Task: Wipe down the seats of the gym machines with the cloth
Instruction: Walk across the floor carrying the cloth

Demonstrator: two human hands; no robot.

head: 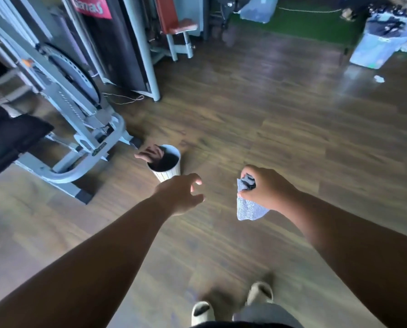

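Observation:
My right hand [267, 187] is closed around a grey-blue cloth [248, 205], which hangs down from the fist over the wooden floor. My left hand [182, 194] reaches forward beside it with fingers spread and holds nothing. A grey gym machine [79, 129] stands at the left, with a black padded seat [10, 140] at the left edge. A second machine with a red-brown seat [184, 26] stands at the back. Neither hand touches a machine.
A white ribbed bin [168, 172] with dark contents stands on the floor just beyond my left hand, beside the grey machine's base. Plastic containers [377, 47] sit at the back right by green matting [316, 22]. My sandalled feet [230, 306] show at the bottom.

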